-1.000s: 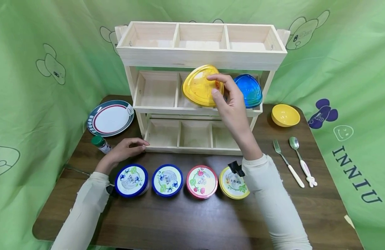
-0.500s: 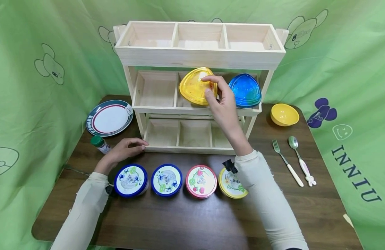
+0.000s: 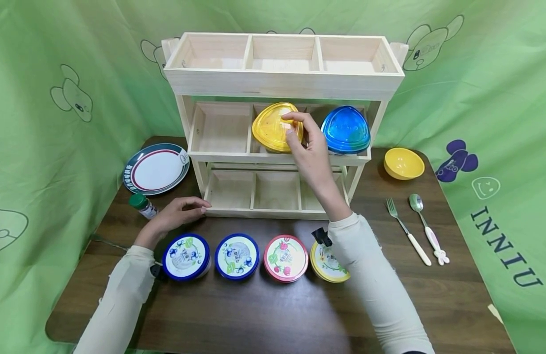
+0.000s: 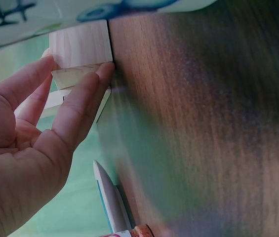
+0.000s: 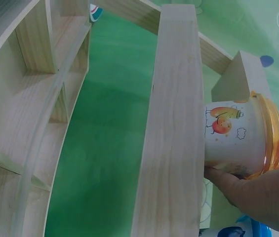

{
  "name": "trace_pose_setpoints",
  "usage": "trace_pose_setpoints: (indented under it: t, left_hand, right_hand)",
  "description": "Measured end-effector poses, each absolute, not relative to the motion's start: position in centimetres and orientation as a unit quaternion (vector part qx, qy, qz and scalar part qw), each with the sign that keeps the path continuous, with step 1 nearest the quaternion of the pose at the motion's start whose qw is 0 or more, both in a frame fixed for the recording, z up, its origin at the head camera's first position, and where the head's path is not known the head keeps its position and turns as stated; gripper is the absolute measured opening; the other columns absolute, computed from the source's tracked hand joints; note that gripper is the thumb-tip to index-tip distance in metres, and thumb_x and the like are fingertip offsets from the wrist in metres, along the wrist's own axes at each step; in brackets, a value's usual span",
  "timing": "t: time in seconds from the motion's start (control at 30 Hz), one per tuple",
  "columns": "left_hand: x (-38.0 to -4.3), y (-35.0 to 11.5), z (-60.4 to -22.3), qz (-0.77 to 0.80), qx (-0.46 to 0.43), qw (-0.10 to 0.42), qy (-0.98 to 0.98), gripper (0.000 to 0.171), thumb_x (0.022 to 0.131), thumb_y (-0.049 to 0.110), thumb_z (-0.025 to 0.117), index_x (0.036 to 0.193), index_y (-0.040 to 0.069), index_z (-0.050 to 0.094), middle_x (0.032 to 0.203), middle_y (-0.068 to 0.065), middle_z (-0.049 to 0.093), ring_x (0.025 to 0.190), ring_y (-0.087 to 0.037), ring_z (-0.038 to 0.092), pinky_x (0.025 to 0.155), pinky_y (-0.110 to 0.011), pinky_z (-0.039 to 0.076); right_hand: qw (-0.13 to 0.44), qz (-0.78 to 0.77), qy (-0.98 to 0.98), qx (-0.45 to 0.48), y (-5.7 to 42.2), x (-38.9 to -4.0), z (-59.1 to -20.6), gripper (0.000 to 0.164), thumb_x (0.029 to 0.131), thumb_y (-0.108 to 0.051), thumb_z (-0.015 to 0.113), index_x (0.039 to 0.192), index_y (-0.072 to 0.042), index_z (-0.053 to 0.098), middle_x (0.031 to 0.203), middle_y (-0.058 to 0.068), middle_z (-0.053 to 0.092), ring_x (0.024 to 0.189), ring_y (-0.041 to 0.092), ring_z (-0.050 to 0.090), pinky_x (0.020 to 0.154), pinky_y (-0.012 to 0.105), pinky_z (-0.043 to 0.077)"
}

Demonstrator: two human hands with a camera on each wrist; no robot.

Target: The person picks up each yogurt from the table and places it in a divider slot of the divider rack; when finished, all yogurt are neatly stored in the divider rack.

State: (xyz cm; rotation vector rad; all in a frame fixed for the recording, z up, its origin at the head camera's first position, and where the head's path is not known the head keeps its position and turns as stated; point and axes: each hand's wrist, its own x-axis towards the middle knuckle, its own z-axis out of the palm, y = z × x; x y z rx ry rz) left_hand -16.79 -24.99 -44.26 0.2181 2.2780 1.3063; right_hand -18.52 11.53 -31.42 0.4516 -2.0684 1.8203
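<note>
My right hand [image 3: 312, 147] grips a tub with a yellow lid [image 3: 270, 128] at the middle compartment of the shelf rack's middle tier. In the right wrist view, the tub's white side [image 5: 235, 133] bears printed cartoon fruit, and it sits just behind the tier's front board [image 5: 176, 118]. A blue-lidded tub [image 3: 346, 129] stands in the right compartment beside it. With thumb and fingers to either side, my left hand [image 3: 179, 215] holds the lower left corner of the wooden shelf rack [image 3: 284, 84]. The yellow tub's underside is hidden.
A row of round tubs, two blue-lidded [image 3: 186, 256] [image 3: 236, 256], one red-lidded [image 3: 286, 258], one yellow-lidded [image 3: 328, 260], stands before the rack. Left are a plate [image 3: 155, 169] and green-capped bottle [image 3: 143, 205]; right, a yellow bowl [image 3: 404, 163], fork [image 3: 408, 231] and spoon [image 3: 429, 230].
My right hand has moved the yellow-lidded tub left and lower, into the middle compartment area, showing more of the blue-lidded tub. The left hand has stayed at the rack's corner.
</note>
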Motion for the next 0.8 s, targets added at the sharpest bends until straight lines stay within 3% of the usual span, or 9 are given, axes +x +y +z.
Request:
trace_pose_setpoints:
  t: [0.2, 0.4, 0.53, 0.8]
  left_hand:
    - [-16.8, -24.9, -44.3, 0.479, 0.081, 0.249, 0.838, 0.036, 0.113, 0.024, 0.061, 0.142, 0.002, 0.068, 0.145, -0.023, 0.061, 0.13, -0.039, 0.054, 0.108, -0.05, 0.05]
    - [-16.8, -24.9, -44.2, 0.48, 0.083, 0.249, 0.837, 0.037, 0.114, 0.022, 0.06, 0.144, 0.001, 0.066, 0.148, -0.024, 0.06, 0.133, -0.04, 0.053, 0.112, -0.057, 0.048]
    - [-16.8, -24.9, -44.1, 0.477, 0.085, 0.249, 0.838, 0.038, 0.114, 0.023, 0.06, 0.144, 0.001, 0.066, 0.149, -0.025, 0.059, 0.135, -0.041, 0.052, 0.113, -0.06, 0.047]
    - [-16.7, -24.9, -44.3, 0.477, 0.077, 0.251, 0.839, 0.037, 0.113, 0.026, 0.061, 0.142, 0.003, 0.068, 0.148, -0.023, 0.06, 0.132, -0.039, 0.055, 0.109, -0.05, 0.05]
  right_hand:
    - [0.137, 0.611, -0.764, 0.154, 11.6, -18.9, -31.3, 0.035, 0.11, -0.015, 0.059, 0.142, -0.002, 0.064, 0.155, 0.013, 0.055, 0.14, 0.024, 0.051, 0.116, 0.037, 0.048]
    - [0.127, 0.554, -0.808, 0.155, 11.9, -18.5, -30.7, 0.047, 0.11, -0.03, 0.061, 0.153, -0.011, 0.06, 0.176, 0.017, 0.028, 0.162, 0.034, 0.027, 0.12, 0.056, 0.043]
    - [0.127, 0.537, -0.82, 0.152, 12.2, -17.8, -30.0, 0.052, 0.111, -0.032, 0.062, 0.159, -0.014, 0.055, 0.179, 0.014, 0.022, 0.16, 0.036, 0.032, 0.114, 0.059, 0.047]
    - [0.148, 0.521, -0.824, 0.166, 13.8, -15.2, -28.6, 0.054, 0.111, -0.027, 0.063, 0.162, -0.015, 0.05, 0.178, 0.001, 0.026, 0.157, 0.03, 0.039, 0.11, 0.057, 0.051]
